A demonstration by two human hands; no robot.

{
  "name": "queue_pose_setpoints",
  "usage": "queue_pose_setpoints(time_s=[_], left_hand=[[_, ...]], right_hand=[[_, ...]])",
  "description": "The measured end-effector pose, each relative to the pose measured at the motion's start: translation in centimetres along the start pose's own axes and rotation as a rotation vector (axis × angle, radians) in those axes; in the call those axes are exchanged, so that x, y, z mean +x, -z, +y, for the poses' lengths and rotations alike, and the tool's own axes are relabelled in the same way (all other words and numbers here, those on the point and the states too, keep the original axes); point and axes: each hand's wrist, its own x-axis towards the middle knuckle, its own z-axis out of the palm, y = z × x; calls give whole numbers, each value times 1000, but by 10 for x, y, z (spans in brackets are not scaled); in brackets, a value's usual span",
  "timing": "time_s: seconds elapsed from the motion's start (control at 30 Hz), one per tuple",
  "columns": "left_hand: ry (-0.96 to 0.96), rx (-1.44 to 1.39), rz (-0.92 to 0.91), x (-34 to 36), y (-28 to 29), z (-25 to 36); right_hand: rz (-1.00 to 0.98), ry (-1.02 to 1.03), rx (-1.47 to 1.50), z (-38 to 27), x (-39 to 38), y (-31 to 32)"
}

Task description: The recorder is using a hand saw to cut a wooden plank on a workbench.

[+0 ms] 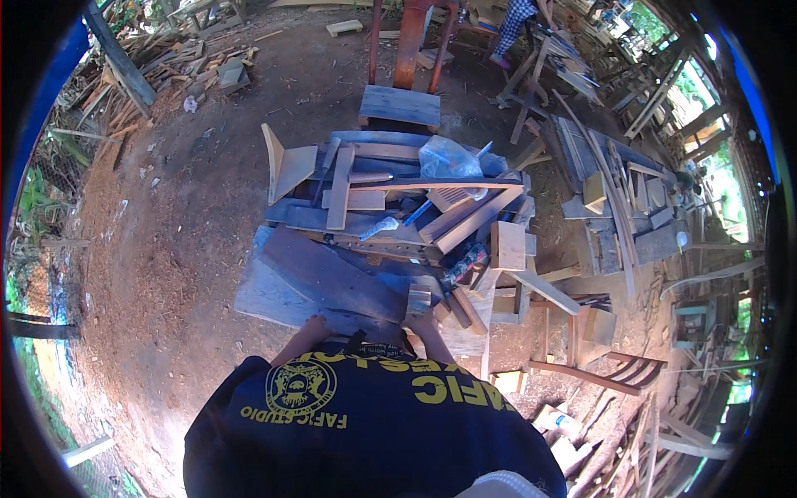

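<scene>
In the head view my left hand (316, 325) grips the near edge of a wide, weathered wooden board (274, 295) lying across the bench front. A darker, angled wooden piece (332, 274) lies over that board. My right hand (422, 322) holds a small pale wooden block (419, 295) at the board's right end, its fingers partly hidden. Beyond them is a heap of planks (344, 195), with a clear plastic bag (444, 158) on top. A dark patterned item (465, 266) lies right of the block.
A wooden stool (400, 104) stands behind the bench. At right are a lumber-laden table (585, 232), a chair frame (618, 373) and a machine (693, 324). Scrap wood (124, 100) is piled at back left. A person in checked trousers (508, 33) stands at the back.
</scene>
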Motion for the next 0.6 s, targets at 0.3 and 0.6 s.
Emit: queue_pose_setpoints(time_s=[0.3,0.6], left_hand=[[-21,22,51,-3,10,-35],[-74,11,62,-4,42,-19]], right_hand=[[30,-33,-143,-6,-28,36],[-4,-75,27,-21,-24,-5]])
